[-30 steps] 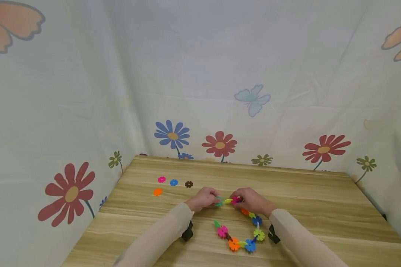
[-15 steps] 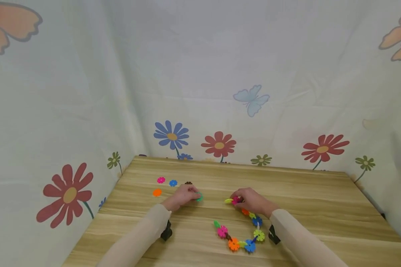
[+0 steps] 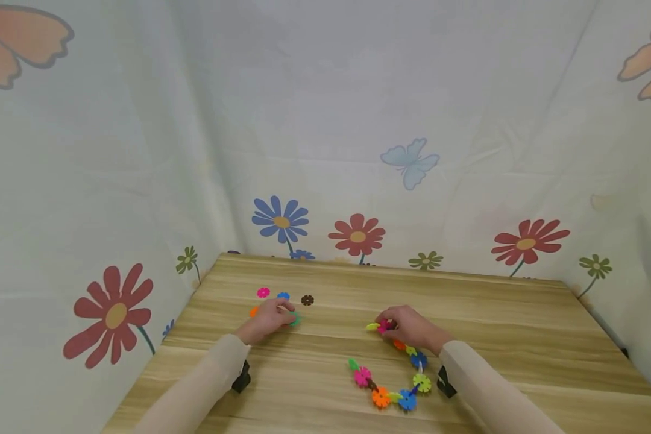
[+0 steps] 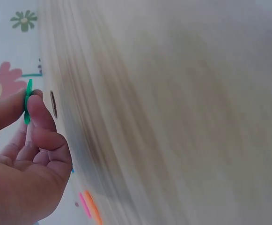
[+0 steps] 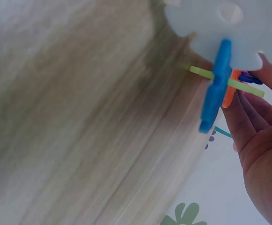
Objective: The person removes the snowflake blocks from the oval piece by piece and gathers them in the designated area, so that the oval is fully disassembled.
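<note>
My left hand [image 3: 266, 319] pinches a green notched plastic disc [image 3: 295, 319] between thumb and forefinger, above the left part of the table. Edge-on, the same green disc [image 4: 28, 101] shows in the left wrist view, apart from everything else. Interlocked discs of many colours form a curved chain [image 3: 381, 397]. Near its upper end my right hand [image 3: 409, 327] grips the chain, with a pink disc [image 3: 383, 326] and a yellow disc [image 3: 372, 327] sticking out past the fingertips. A blue disc [image 5: 215, 89] and a pale one [image 5: 220, 33] hang close to the right wrist camera.
Loose discs lie around the left hand: pink [image 3: 263, 292], blue [image 3: 284, 295], brown [image 3: 307, 300] and a partly hidden orange one [image 3: 254, 311]. The wooden table [image 3: 493, 313] meets a flower-printed cloth [image 3: 314, 181] at its back and left edges.
My left hand has carried the green disc leftward, away from the chain's yellow end towards the loose discs. The right hand and chain have stayed about where they were.
</note>
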Tool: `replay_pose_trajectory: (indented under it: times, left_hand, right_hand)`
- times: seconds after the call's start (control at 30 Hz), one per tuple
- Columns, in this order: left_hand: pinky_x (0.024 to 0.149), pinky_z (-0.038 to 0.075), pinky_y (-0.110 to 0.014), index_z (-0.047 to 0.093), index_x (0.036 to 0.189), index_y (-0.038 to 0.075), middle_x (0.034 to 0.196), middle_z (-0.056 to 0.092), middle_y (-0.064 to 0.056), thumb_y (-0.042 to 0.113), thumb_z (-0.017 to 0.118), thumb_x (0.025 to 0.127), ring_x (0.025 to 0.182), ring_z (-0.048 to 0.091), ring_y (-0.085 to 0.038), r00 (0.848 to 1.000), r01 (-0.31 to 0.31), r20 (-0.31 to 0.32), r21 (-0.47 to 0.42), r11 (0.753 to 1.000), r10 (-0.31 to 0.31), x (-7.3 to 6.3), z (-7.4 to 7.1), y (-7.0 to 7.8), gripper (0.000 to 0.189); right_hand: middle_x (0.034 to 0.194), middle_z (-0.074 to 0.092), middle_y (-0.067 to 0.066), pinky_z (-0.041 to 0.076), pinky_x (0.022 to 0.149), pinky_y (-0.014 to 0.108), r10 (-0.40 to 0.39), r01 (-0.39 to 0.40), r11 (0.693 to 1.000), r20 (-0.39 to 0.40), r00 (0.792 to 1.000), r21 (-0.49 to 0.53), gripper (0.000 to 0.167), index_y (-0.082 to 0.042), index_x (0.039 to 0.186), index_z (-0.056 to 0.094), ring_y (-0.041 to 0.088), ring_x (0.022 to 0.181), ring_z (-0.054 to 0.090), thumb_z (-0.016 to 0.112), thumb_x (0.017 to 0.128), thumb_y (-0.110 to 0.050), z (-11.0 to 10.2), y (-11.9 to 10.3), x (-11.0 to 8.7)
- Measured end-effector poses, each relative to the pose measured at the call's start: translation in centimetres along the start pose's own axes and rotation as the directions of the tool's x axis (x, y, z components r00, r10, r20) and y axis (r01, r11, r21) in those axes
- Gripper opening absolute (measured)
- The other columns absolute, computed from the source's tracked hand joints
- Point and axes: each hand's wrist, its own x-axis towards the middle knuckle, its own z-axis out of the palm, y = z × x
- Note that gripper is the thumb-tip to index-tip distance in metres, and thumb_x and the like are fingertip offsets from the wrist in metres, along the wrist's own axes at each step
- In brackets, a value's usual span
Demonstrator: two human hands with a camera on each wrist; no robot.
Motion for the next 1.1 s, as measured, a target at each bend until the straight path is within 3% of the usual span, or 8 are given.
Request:
replay_pose_trajectory:
  times: [0.2,0.43,0.8,1.1]
  left_hand:
    - [0.064,0.048,-0.032,0.059,0.106,-0.005,0.085,0.060,-0.010,0.004,0.067,0.085,0.074,0.058,-0.021,0.999,0.017,-0.050,0.080,0.997,-0.013,-0.4,-1.0,-0.3,0.024]
    - [0.068,0.049,-0.031,0.061,0.106,-0.004,0.092,0.061,-0.010,-0.001,0.070,0.081,0.083,0.057,-0.021,0.996,0.051,-0.074,0.126,0.991,-0.042,-0.3,-1.6,-0.4,0.027]
    - [0.074,0.050,-0.036,0.065,0.097,0.001,0.090,0.063,-0.008,0.002,0.073,0.079,0.085,0.059,-0.022,0.993,0.021,-0.114,0.317,0.948,0.016,0.1,-1.5,-1.1,0.020]
    - [0.077,0.050,-0.038,0.066,0.098,0.002,0.093,0.065,-0.008,0.006,0.073,0.080,0.087,0.060,-0.022,0.990,0.033,-0.139,0.355,0.934,0.018,0.0,-1.4,-0.8,0.021]
  right_hand:
    - [0.095,0.061,-0.009,0.049,0.075,0.029,-0.017,0.017,1.000,-0.010,1.000,0.005,0.023,-0.014,0.109,0.068,0.007,0.080,0.053,0.070,0.086,-0.016,0.0,0.1,-0.2]
    - [0.096,0.060,-0.010,0.049,0.075,0.028,-0.008,0.008,1.000,-0.005,1.000,-0.003,0.023,-0.016,0.110,0.068,0.006,0.080,0.053,0.070,0.087,-0.018,0.1,0.2,-0.2]
    - [0.095,0.061,-0.009,0.049,0.075,0.029,-0.014,0.014,1.000,0.001,1.000,0.009,0.023,-0.015,0.110,0.068,0.006,0.080,0.053,0.070,0.087,-0.016,-0.3,-0.3,-0.2]
    - [0.096,0.060,-0.008,0.049,0.075,0.029,-0.009,0.009,1.000,0.012,1.000,0.009,0.024,-0.015,0.111,0.067,0.006,0.080,0.053,0.069,0.087,-0.016,-0.3,-0.4,-0.3]
